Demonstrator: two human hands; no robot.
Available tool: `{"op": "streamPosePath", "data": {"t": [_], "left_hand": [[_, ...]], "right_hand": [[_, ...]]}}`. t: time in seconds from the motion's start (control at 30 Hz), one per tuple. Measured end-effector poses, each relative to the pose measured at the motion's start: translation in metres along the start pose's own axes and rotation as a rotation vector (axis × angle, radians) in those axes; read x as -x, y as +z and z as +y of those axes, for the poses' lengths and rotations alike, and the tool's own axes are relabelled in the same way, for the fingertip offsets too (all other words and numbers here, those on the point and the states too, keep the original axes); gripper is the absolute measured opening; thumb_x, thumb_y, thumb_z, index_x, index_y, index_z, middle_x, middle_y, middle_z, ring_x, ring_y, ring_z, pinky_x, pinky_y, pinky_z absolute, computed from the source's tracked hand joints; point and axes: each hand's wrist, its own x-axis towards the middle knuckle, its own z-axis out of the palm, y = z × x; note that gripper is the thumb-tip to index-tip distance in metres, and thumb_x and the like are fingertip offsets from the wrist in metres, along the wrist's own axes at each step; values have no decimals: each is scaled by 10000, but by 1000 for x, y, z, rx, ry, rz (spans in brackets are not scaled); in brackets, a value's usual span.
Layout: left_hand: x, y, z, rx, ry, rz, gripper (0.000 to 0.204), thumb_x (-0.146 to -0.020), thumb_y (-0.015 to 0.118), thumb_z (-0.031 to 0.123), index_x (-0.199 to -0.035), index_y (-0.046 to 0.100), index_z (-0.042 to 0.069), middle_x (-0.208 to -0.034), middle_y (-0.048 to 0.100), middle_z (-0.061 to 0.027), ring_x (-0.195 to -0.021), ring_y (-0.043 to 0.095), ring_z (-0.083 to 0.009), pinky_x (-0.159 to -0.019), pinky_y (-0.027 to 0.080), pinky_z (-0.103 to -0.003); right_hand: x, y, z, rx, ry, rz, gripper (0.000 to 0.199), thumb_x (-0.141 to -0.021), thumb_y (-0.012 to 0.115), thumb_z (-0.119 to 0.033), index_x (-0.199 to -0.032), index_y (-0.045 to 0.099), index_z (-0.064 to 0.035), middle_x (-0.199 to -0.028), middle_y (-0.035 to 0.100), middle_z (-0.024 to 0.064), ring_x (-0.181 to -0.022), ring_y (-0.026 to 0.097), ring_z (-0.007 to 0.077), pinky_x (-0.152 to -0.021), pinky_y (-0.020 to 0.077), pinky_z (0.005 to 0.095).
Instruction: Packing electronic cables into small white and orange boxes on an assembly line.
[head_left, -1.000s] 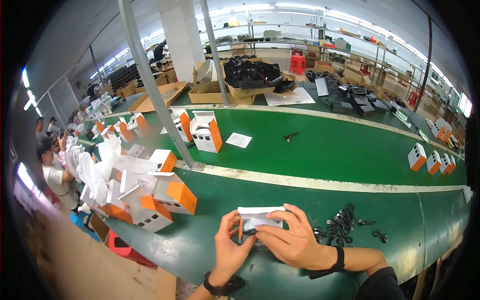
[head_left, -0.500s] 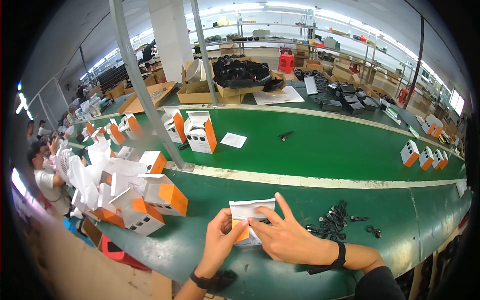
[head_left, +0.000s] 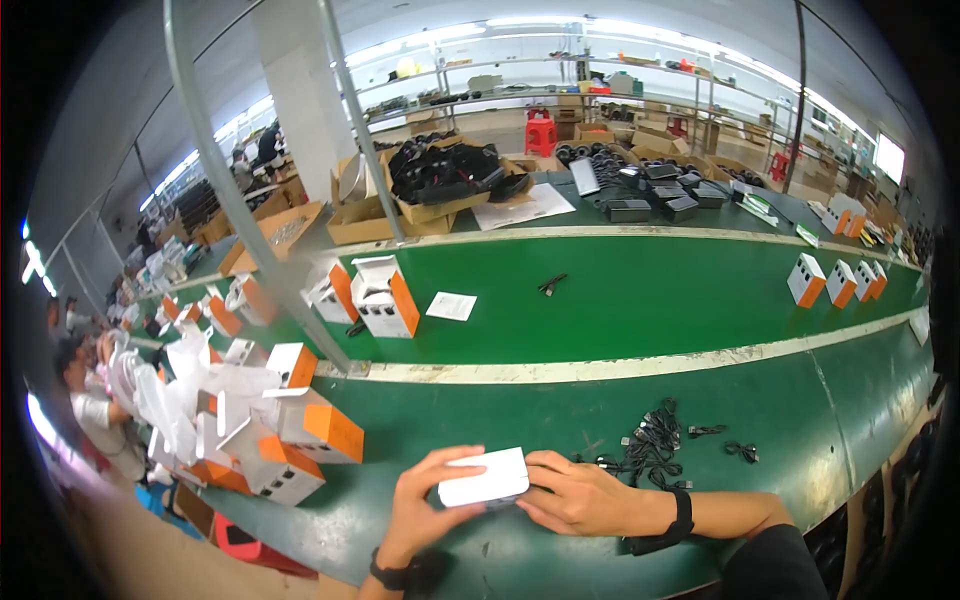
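A small white carton [head_left: 484,479] is between my hands above the near green table, its lid folded down flat. My left hand [head_left: 426,504] grips its left side, fingers over the top edge and thumb along the front. My right hand [head_left: 575,494] holds the right end, fingers bent against it. Beyond my right hand lies a heap of black cables [head_left: 655,442]. Two single coiled cables, one of them a small black cable [head_left: 741,452], rest to its right.
Open white-and-orange boxes [head_left: 290,470] with white wrapping crowd the left. On the green belt [head_left: 640,295] stand an open box [head_left: 384,300], a white leaflet [head_left: 451,306] and, far right, several closed boxes [head_left: 806,281]. A metal post [head_left: 235,200] rises at left. Other people sit at far left.
The carton's raised flap is now down, and its top is covered. My right hand has moved from above the opening to the right end. The whole view has shifted slightly.
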Motion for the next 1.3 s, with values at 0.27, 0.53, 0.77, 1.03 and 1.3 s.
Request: {"op": "streamPosePath", "data": {"t": [0.27,0.53,0.77,1.03,1.3], "left_hand": [[17,2,18,-381,191,-10,408,-771,936,146,-1171,861,118,-1361,760,-130,-1180,724,-353,-1002,594,-435],[12,-11,23,-558,244,-167,453,-830,889,141,-1275,828,199,-1444,714,-95,-1265,677,-375,-1010,600,-432],[3,-14,26,-640,261,-311,506,-871,862,206,-1369,775,219,-1582,603,-119,-1392,589,-420,-1116,542,-495],[-108,1,-2,-528,52,-367,594,-1051,698,415,-1504,608,41,-1525,591,-272,-1426,556,-448,-1202,443,-485],[-278,45,-186,-944,-174,-58,853,-962,752,553,-1571,504,10,-1510,549,-352,-1441,504,-501,-1184,461,-525]], "right_hand": [[4,6,-4,-332,184,305,348,-935,821,-47,-1265,731,12,-1292,674,190,-1087,726,308,-828,649,382],[-3,6,21,-69,-76,193,337,-878,834,-71,-1209,781,-38,-1309,694,102,-1211,620,351,-869,630,404],[2,2,36,-383,45,-82,427,-900,857,-134,-1263,642,-65,-1543,511,230,-1248,637,406,-969,595,444],[22,-60,142,-22,313,263,511,-818,919,-140,-1238,643,-51,-1254,675,187,-1159,682,386,-966,579,455],[109,-148,314,815,1020,403,551,-857,864,-161,-1335,617,-46,-1401,552,241,-1252,594,434,-1066,494,562]]}}
